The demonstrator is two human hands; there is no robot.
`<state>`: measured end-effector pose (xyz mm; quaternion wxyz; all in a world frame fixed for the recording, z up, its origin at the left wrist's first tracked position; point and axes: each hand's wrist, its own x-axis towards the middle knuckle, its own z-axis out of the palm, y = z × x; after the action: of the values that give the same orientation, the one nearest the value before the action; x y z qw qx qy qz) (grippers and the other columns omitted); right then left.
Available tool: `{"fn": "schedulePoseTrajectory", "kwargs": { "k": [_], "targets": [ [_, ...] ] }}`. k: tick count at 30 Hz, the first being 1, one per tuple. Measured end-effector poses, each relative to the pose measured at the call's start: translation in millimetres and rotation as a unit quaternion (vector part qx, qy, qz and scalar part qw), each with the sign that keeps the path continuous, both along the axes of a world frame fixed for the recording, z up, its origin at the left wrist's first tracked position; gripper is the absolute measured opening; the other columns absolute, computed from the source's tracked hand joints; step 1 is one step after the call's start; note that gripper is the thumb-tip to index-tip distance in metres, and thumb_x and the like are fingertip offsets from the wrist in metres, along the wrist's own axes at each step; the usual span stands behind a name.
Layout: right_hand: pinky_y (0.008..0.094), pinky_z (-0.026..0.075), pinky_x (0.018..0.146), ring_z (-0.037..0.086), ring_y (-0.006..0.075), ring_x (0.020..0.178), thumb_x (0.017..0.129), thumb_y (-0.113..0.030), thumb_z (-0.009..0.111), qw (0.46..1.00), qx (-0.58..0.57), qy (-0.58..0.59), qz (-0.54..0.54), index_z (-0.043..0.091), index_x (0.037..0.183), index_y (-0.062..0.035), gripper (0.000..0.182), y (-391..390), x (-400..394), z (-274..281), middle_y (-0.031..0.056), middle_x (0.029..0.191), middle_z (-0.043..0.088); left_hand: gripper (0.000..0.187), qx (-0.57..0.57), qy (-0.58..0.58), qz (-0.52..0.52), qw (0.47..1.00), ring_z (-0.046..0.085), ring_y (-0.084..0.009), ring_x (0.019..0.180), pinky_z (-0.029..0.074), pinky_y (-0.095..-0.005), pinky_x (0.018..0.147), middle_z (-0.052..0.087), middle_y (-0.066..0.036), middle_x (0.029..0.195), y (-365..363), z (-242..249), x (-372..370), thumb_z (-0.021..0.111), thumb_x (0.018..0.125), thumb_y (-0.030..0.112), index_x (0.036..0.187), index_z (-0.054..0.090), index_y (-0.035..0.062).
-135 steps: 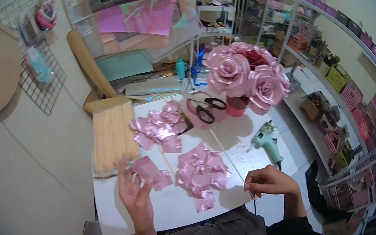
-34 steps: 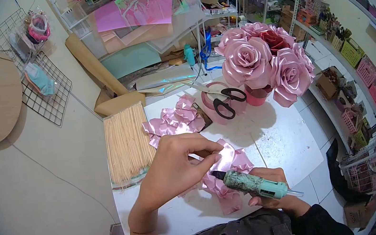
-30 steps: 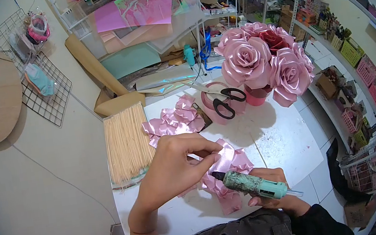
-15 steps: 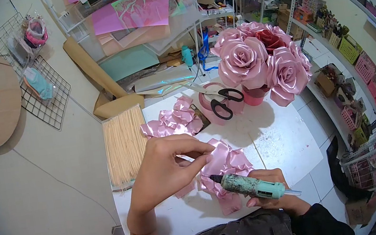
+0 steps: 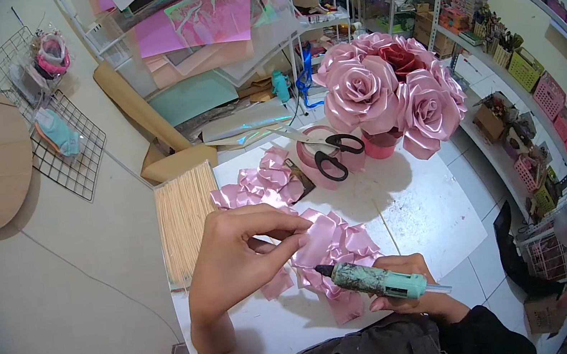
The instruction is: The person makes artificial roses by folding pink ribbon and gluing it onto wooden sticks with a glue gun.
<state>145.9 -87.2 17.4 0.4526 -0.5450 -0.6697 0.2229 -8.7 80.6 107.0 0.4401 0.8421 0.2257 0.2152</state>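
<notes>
The fingertips of my left hand (image 5: 247, 254) are pinched on the edge of a pink satin ribbon petal (image 5: 320, 231). My right hand (image 5: 410, 279) is wrapped round a mint-green glue gun (image 5: 378, 281), a clear glue stick poking out of its back. Its dark nozzle points left, close to the petal. Beneath both hands lies a pile of folded pink satin petals (image 5: 351, 243) on the white table (image 5: 442, 220). Another heap of pink petals (image 5: 256, 186) rests just beyond my left hand.
Wooden sticks (image 5: 188, 223) fill a box at the left. Black-handled scissors (image 5: 331, 152) lie on a pink ribbon roll (image 5: 311, 166). Large pink satin roses (image 5: 366, 93) stand in a pink pot (image 5: 380, 145) at the back. Shelves (image 5: 514, 166) line the right side.
My left hand has shifted slightly to the left, its fingers still pinched at the petal. The glue gun in my right hand has stayed almost in place.
</notes>
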Motion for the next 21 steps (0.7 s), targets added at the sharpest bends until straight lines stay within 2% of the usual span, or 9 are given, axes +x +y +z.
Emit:
{"fn": "schedulePoseTrajectory", "kwargs": {
  "k": [21],
  "targets": [
    [0.0292,0.043,0.046,0.053,0.0211,0.053,0.066,-0.024,0.070,0.997,-0.008,0.051,-0.050,0.056,0.069,-0.0017,0.026,-2.7,7.9,-1.5,0.0078,0.062,0.053,0.019,-0.014,0.000,-0.017,1.000,0.059,-0.0111,0.068,0.050,-0.0188,0.056,0.062,-0.010,0.076,-2.1,2.9,-2.3,0.066,0.065,-0.005,0.083,0.065,-0.0007]
  ]
}}
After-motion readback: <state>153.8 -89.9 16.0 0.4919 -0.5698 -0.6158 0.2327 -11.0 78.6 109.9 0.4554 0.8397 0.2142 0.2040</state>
